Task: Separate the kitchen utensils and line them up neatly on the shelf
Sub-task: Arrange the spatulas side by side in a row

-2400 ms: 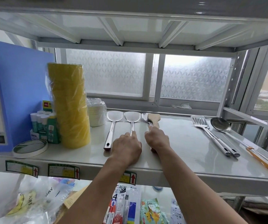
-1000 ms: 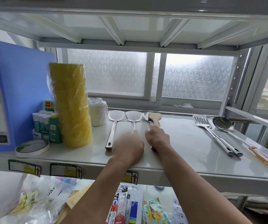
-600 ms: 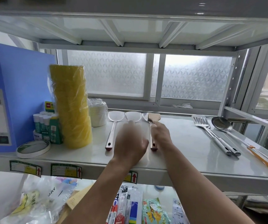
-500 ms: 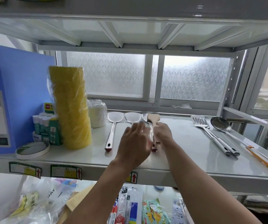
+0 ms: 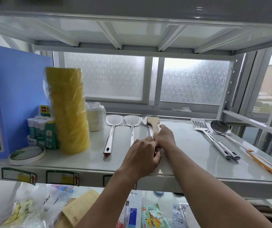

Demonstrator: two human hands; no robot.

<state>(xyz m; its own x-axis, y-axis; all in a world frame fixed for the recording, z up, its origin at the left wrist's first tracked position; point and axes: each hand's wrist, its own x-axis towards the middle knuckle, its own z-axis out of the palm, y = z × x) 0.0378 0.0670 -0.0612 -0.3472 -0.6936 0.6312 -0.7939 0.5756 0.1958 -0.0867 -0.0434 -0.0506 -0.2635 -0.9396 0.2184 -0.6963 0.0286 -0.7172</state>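
On the far left of the shelf (image 5: 189, 150) you've got a blue binder (image 5: 15, 96), glue sticks (image 5: 40, 129), a tape ring (image 5: 27, 154) and a tall yellow stack (image 5: 67, 109). Next come two metal spatulas (image 5: 111, 129) (image 5: 132, 127) lying side by side, handles toward you. Your left hand (image 5: 142, 159) is curled over the handle end of a third metal spatula (image 5: 149, 127), and your right hand (image 5: 164, 137) is closed on the wooden spatula (image 5: 154, 123) that overlaps it. How firmly either one grips, can't tell. Well off to the right, a slotted turner (image 5: 204, 130) and a ladle (image 5: 222, 130) lie slanted next to each other.
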